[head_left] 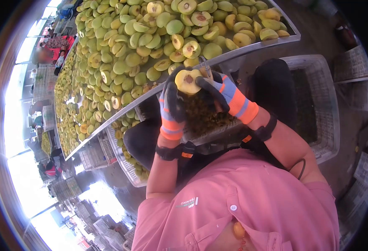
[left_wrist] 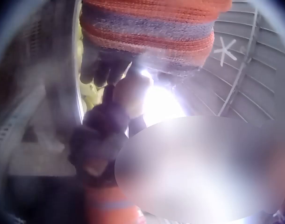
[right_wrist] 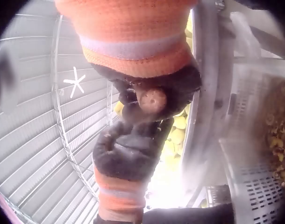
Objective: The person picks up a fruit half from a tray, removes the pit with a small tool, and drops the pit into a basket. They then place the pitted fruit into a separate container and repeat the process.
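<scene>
My left grip (head_left: 172,109) is curled round a halved peach (head_left: 187,80), cupping it from the left with the cut face and dark pit hollow turned up toward me. My right grip (head_left: 223,94) is closed round the handle of a small knife (head_left: 205,66); the handle is buried in the glove, and only the thin metal end pokes up just beside the fruit's right edge. Both gloves are dark at the fingers with orange and grey striped cuffs. From the right wrist view I see the two gloves (right_wrist: 133,140) pressed together, a brown rounded bit (right_wrist: 152,99) pinched between the dark fingers; I cannot tell what it is. The left wrist view is too blurred and glared to add much.

Directly under my hands sits a pale slotted crate (head_left: 217,129) holding a heap of dark scraps. To its right stands another crate (head_left: 324,104), white and perforated. Beyond the hands, a long metal-edged bench (head_left: 250,47) runs away to the left, heaped with yellow-green peach halves (head_left: 150,42), many showing their cut faces. More crates (head_left: 94,154) are stacked under the bench's near edge, some with fruit in them.
</scene>
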The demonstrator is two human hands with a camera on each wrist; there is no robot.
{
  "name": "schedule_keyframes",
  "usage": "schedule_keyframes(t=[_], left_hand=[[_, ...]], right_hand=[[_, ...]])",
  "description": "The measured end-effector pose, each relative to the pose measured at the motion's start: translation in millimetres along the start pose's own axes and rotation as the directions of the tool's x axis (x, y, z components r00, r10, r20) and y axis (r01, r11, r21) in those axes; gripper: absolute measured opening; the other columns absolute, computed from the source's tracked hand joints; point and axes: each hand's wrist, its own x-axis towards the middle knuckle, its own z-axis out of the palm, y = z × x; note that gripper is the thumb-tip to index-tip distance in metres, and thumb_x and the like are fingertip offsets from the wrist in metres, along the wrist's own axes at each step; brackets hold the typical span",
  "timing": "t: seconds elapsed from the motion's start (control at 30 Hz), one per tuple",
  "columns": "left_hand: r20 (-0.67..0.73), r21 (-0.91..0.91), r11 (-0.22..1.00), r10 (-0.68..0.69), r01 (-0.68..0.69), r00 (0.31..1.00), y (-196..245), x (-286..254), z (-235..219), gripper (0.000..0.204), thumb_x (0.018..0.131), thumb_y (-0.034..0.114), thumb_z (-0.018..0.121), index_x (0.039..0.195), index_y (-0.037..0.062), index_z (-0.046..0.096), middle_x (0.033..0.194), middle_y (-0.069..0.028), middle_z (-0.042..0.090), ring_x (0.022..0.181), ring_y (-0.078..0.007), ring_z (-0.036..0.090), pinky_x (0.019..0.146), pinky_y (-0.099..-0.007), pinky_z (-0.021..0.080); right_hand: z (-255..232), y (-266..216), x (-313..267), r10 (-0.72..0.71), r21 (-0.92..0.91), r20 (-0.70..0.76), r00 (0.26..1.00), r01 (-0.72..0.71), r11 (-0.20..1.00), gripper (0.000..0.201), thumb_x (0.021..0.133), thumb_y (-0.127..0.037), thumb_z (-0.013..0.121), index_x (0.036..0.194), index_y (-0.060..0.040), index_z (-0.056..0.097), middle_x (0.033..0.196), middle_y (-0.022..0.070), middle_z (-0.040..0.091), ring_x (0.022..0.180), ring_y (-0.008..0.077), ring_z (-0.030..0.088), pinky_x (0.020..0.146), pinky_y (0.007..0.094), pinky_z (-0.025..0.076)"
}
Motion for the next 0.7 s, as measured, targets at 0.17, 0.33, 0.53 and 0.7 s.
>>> schedule_keyframes(t=[0.17,0.33,0.53,0.7], left_hand=[[-0.15,0.61,0.791,0.18,-0.052,0.972,-30,-3,4,0.027,0.094,0.012,0.053,0.116,-0.0031,0.054,0.1,-0.0119,0.065,0.092,-0.022,0.062,0.087,-0.0346,0.049],[-0.366,0.003,1.0,-0.015,0.018,0.931,-34,3,-3,0.026,0.097,0.02,0.049,0.104,-0.0013,0.061,0.093,-0.0074,0.065,0.083,-0.0156,0.061,0.074,-0.0305,0.05],[-0.276,0.179,0.984,0.029,0.022,0.961,-19,2,4,0.029,0.1,0.023,0.045,0.104,-0.0016,0.061,0.094,-0.0066,0.061,0.087,-0.0142,0.056,0.081,-0.0282,0.046],[-0.182,0.347,0.932,0.174,-0.103,0.968,-25,-2,4,0.026,0.099,0.02,0.048,0.107,-0.0017,0.059,0.097,-0.0064,0.06,0.089,-0.0154,0.056,0.082,-0.0287,0.045]], right_hand=[[11,20,7,-0.075,0.049,0.024,0.997,0.073,0.996,0.037,0.087,-0.026,0.068,0.117,-0.0051,0.059,0.085,0.0019,0.064,0.057,0.0088,0.053,0.047,0.0238,0.041],[12,39,7,-0.258,-0.259,0.0,0.966,0.25,0.933,0.03,0.087,-0.013,0.065,0.114,-0.0019,0.061,0.09,0.0022,0.066,0.082,0.0085,0.056,0.076,0.0265,0.048],[11,27,2,0.103,-0.189,0.07,0.992,-0.089,0.978,0.022,0.087,-0.014,0.063,0.106,-0.0024,0.066,0.081,0.0002,0.063,0.072,0.0078,0.051,0.064,0.0267,0.045],[13,27,1,0.164,-0.137,0.097,0.982,-0.15,0.979,0.021,0.087,-0.017,0.063,0.102,-0.0036,0.066,0.076,-0.0006,0.061,0.066,0.0081,0.049,0.06,0.0258,0.043]])
